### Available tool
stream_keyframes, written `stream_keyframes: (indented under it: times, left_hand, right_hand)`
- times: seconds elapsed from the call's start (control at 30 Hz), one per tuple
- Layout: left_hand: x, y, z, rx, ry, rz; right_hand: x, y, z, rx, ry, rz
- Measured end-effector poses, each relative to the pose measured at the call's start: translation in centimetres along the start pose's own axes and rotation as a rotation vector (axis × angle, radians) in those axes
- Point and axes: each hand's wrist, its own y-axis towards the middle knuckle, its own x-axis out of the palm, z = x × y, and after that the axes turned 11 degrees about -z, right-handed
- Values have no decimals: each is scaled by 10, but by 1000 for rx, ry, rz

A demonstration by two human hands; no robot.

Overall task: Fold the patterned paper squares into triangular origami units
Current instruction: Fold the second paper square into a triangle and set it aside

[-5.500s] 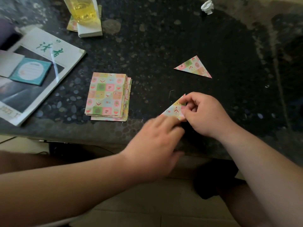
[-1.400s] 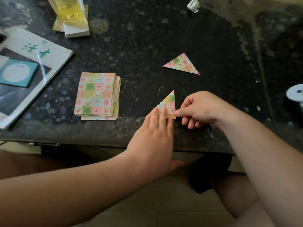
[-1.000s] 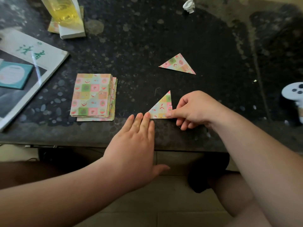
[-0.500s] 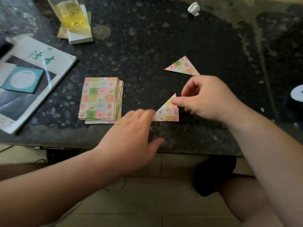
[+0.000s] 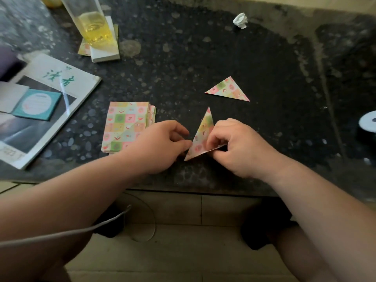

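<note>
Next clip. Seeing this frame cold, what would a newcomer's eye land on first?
The left hand and right hand, at the near edge of the dark speckled table, both pinching a patterned paper triangle tilted up off the surface. Next, the stack of patterned squares just left of them and a second triangle lying flat farther back.

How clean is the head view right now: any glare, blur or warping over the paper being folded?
Head view: dim but usable, the held triangle sharp enough to read its pattern; a glare streak crosses the magazine cover, away from the work; wide-angle stretch swells the forearms toward the bottom corners.
</note>
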Motion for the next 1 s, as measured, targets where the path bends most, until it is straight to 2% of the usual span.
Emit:
stream_keyframes:
  times: [0.13,0.27,0.33,0.63,0.8,1.0]
  left_hand:
    - [-1,-8,12,40,-257,-47]
    - [3,-9,17,59,-550,-16]
    - [3,-7,17,62,-612,-3]
    - [-1,-9,22,99,-900,-87]
    - [-2,-10,17,181,-909,-181]
    - [1,-6,13,210,-750,-116]
  right_hand:
    - [1,-10,5,-147,32,178]
    - [1,-17,9,-207,8,329]
    - [2,-21,8,-251,-22,396]
    - [8,-28,2,-318,-102,480]
    - [9,-28,0,-327,-126,528]
    - [6,-26,3,-292,-152,581]
